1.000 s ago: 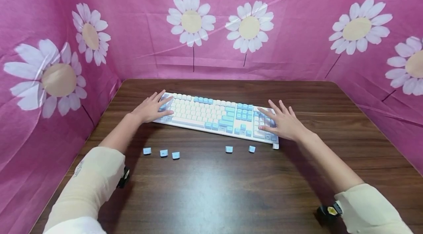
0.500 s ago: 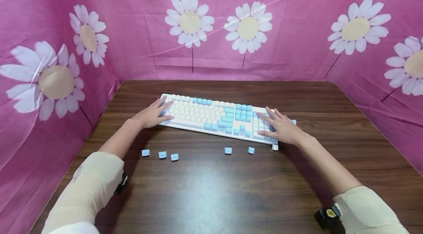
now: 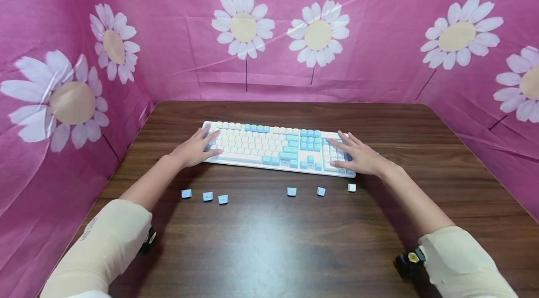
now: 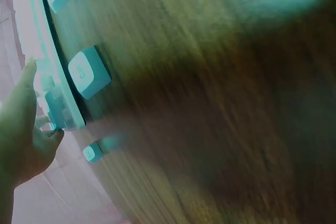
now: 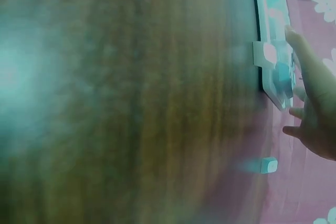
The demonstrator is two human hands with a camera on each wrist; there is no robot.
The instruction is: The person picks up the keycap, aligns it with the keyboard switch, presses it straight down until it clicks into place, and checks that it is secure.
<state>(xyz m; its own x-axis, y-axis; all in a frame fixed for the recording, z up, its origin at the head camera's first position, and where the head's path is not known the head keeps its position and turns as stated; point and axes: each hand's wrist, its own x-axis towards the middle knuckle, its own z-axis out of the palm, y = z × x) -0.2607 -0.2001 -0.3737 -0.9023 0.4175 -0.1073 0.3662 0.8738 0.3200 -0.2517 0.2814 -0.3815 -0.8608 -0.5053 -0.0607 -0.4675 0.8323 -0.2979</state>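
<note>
Left hand (image 3: 193, 149) and right hand (image 3: 361, 155), both spread wide, rest at opposite ends of the keyboard (image 3: 254, 144) lying between them.

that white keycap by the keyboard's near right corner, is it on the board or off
Off. The white keycap lies on the table, a gap showing between it and the keyboard in the head view.

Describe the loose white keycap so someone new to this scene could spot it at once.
On the dark brown wood-grain table, find the long white-and-light-blue keyboard. Just off its near right corner sits the small, blocky white keycap, rightmost in a loose row of six. It alone in that row is white; the other five are blocky light-blue keycaps.
</note>
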